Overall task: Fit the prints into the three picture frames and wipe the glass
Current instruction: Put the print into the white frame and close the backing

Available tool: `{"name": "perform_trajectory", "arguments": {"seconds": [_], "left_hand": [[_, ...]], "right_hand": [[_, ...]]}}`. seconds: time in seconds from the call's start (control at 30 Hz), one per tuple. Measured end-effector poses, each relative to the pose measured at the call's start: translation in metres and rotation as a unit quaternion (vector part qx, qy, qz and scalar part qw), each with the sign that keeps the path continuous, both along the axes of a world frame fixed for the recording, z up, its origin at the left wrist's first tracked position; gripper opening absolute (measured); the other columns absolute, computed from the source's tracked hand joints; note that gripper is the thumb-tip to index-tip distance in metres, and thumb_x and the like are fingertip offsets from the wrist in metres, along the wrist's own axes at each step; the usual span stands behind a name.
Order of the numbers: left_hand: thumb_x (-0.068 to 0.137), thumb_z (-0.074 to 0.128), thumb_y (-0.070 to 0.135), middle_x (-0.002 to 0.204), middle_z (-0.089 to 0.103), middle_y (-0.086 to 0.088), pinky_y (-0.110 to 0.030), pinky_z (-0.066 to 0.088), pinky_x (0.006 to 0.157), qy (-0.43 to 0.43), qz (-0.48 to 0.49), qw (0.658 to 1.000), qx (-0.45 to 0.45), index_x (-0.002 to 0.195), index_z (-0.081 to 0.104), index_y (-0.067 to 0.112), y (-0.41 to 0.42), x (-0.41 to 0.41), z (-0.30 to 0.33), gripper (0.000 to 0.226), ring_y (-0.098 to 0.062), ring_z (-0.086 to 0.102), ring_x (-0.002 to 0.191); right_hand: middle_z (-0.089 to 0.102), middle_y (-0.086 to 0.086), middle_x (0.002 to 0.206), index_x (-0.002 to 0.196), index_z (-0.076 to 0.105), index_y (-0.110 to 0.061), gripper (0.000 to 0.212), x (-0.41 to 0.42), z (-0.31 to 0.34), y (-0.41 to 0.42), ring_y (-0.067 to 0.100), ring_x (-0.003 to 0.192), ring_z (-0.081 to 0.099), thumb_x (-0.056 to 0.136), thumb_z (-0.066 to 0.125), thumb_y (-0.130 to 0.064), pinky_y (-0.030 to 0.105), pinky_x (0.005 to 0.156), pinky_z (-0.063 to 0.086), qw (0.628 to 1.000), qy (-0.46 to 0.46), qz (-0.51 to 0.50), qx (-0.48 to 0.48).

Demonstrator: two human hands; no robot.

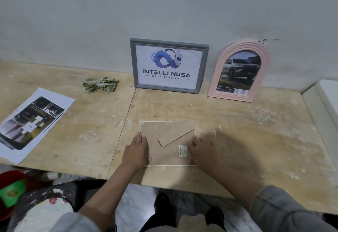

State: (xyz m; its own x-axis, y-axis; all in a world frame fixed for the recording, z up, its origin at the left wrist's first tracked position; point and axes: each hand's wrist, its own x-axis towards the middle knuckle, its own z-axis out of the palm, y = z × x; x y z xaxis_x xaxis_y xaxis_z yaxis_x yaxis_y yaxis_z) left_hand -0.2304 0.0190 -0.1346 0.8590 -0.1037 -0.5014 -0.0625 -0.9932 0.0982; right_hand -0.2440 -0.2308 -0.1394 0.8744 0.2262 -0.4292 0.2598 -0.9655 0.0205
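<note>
Third frame [167, 143] is lying face down near the table's [237, 131] front edge. I've got my left hand [137, 152] flat on its left side, fingers straight, and my right hand [202, 150] on the right side, fingers pretty blurry, look relaxed. Gray frame [169, 66] and pink frame [238, 72] lean on the wall behind, rag [100, 84] and spare print [31, 123] off left.

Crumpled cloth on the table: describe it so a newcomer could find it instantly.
Start at the grey rectangular frame with the logo print leaning against the wall. Just left of it, on the bare plywood table, lies the crumpled olive-green cloth. It is the only soft, wadded item; the printed paper sheet nearer the edge lies flat.
</note>
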Motion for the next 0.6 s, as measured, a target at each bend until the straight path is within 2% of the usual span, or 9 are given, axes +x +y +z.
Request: {"name": "perform_trajectory", "arguments": {"seconds": [0.2,0.3,0.37,0.4,0.43,0.47,0.5,0.57,0.6], "left_hand": [[0.086,0.057,0.051,0.159,-0.011,-0.015,-0.05,0.019,0.114,0.018,-0.064,0.996,0.063,0.15,0.003,0.005,0.004,0.01,0.0,0.096,-0.026,-0.005,0.148],[0.084,0.059,0.053,0.159,-0.011,-0.016,-0.049,0.014,0.116,0.033,-0.084,0.993,0.078,0.15,0.003,0.002,0.003,0.016,0.006,0.101,-0.026,-0.008,0.148],[0.082,0.062,0.052,0.159,-0.009,-0.018,-0.049,0.013,0.116,0.035,-0.101,0.991,0.085,0.15,0.004,0.0,0.003,0.02,0.01,0.103,-0.027,-0.007,0.148],[0.08,0.064,0.051,0.159,-0.009,-0.018,-0.048,0.012,0.117,0.035,-0.107,0.99,0.086,0.15,0.004,0.0,0.003,0.022,0.011,0.105,-0.028,-0.006,0.148],[0.079,0.066,0.051,0.159,-0.01,-0.017,-0.047,0.011,0.118,0.035,-0.11,0.99,0.086,0.15,0.003,0.0,0.003,0.023,0.012,0.108,-0.027,-0.006,0.148],[0.078,0.068,0.049,0.159,-0.012,-0.015,-0.046,0.01,0.118,0.037,-0.109,0.99,0.085,0.15,-0.001,0.0,0.003,0.024,0.013,0.112,-0.026,-0.007,0.148],[0.077,0.07,0.047,0.159,-0.016,-0.014,-0.046,0.008,0.119,0.043,-0.106,0.99,0.082,0.149,-0.007,0.0,0.003,0.025,0.013,0.116,-0.025,-0.009,0.148],[0.074,0.074,0.044,0.157,-0.023,-0.012,-0.046,0.004,0.119,0.062,-0.101,0.99,0.078,0.148,-0.016,0.001,0.002,0.029,0.013,0.124,-0.024,-0.014,0.147],[0.072,0.075,0.044,0.156,-0.026,-0.012,-0.046,0.002,0.118,0.071,-0.104,0.989,0.08,0.147,-0.019,0.001,0.002,0.033,0.014,0.127,-0.025,-0.016,0.147]], "right_hand": [[0.017,0.01,0.156,0.146,0.027,-0.012,0.075,0.008,0.008,-0.002,0.026,0.14,0.022,0.086,0.056,-0.047,0.053,0.111,0.016,0.999,0.031,0.024,-0.01],[0.037,0.013,0.146,0.136,0.042,-0.008,0.072,0.011,0.012,0.0,0.027,0.131,0.037,0.08,0.064,-0.046,0.05,0.108,0.025,0.999,0.011,0.034,-0.009],[0.06,0.013,0.113,0.104,0.063,-0.009,0.065,0.011,0.014,0.001,0.028,0.103,0.057,0.055,0.081,-0.048,0.044,0.095,0.041,0.999,-0.04,0.037,0.001],[0.063,0.01,0.093,0.087,0.065,-0.012,0.068,0.011,0.016,0.001,0.027,0.084,0.061,0.034,0.087,-0.049,0.039,0.083,0.049,0.999,-0.045,0.029,-0.001],[0.062,0.007,0.084,0.081,0.064,-0.014,0.075,0.011,0.014,0.003,0.024,0.074,0.061,0.019,0.088,-0.048,0.037,0.074,0.052,0.997,-0.067,0.023,0.01],[0.063,0.007,0.087,0.085,0.065,-0.013,0.085,0.013,0.011,0.004,0.025,0.076,0.063,0.011,0.088,-0.047,0.037,0.073,0.053,0.997,-0.074,0.013,0.024],[0.066,0.01,0.098,0.097,0.064,-0.011,0.096,0.015,0.006,0.005,0.027,0.086,0.066,0.011,0.088,-0.046,0.04,0.078,0.053,0.997,-0.076,0.002,0.033],[0.06,0.014,0.126,0.12,0.055,-0.008,0.109,0.021,0.004,0.008,0.027,0.112,0.061,0.024,0.089,-0.045,0.044,0.089,0.048,0.996,-0.088,0.002,0.031],[0.05,0.014,0.138,0.129,0.05,-0.008,0.109,0.024,0.005,0.009,0.025,0.122,0.054,0.034,0.087,-0.046,0.044,0.095,0.043,0.997,-0.078,0.004,0.019]]}}
